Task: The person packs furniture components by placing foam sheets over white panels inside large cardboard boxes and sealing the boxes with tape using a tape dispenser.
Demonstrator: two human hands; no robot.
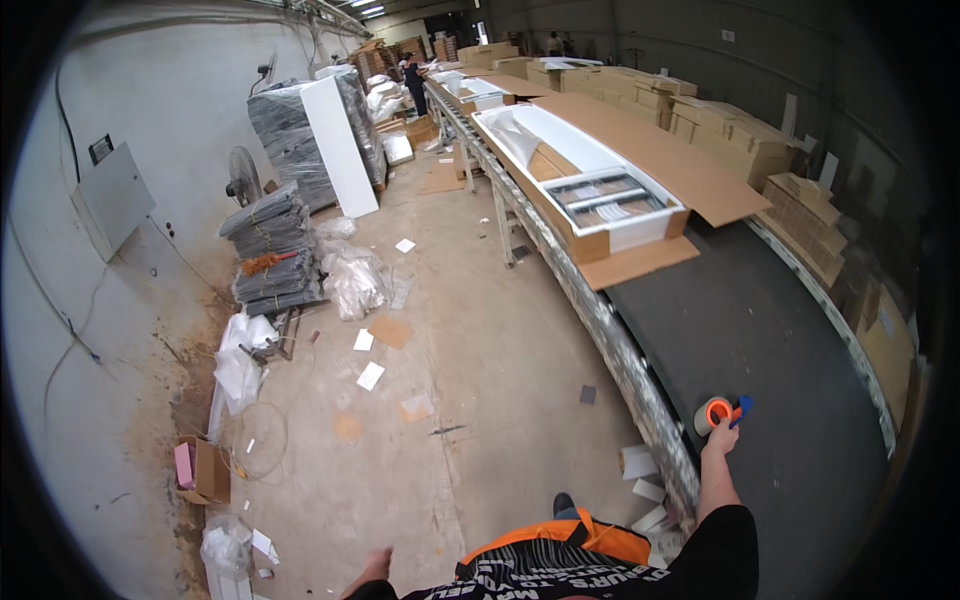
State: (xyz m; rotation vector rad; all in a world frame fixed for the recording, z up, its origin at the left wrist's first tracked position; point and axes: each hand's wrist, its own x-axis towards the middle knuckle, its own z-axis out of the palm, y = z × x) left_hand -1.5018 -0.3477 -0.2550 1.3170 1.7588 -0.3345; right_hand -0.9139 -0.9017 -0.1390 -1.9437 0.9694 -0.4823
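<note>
Over the near end of the dark conveyor belt [740, 310], my right hand [722, 438] is closed around a tape dispenser [712, 414] with orange and blue parts and a roll of tape. At the lower edge, my left hand [378, 563] hangs over the floor, away from the belt; its fingers are too small and blurred to read. Farther along the belt lies an open long carton [588, 243] with white lining. Inside it are a dark-paned white frame [606, 196] and a brown cardboard piece [550, 165]. Its wide brown flap [660, 155] spreads to the right.
More open cartons [485, 95] sit up the line, where a person [414, 85] stands at the belt's left. Stacked boxes [735, 135] line the right side. Grey bundles [268, 245], a fan [242, 175] and plastic wrap [355, 280] stand left. Scraps [370, 376] litter the floor.
</note>
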